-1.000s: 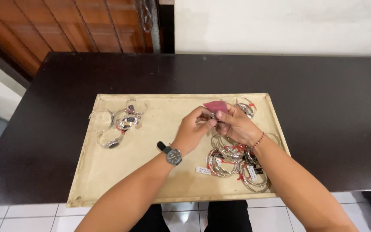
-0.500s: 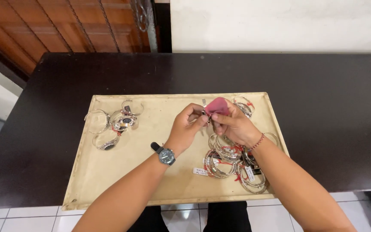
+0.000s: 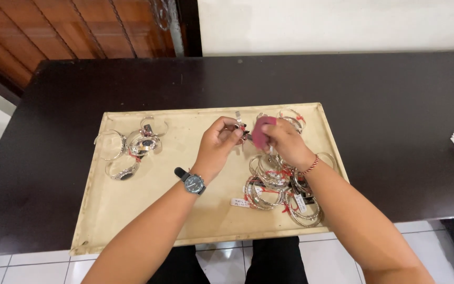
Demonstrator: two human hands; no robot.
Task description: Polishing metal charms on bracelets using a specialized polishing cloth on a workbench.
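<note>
While our left hand pinches a thin, stiff silver bangle by its rim above the tray, our right hand presses a soft pink cloth against it.

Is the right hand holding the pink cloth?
Yes, the right hand pinches the pink cloth against a silver bangle that the left hand holds over the tray.
</note>
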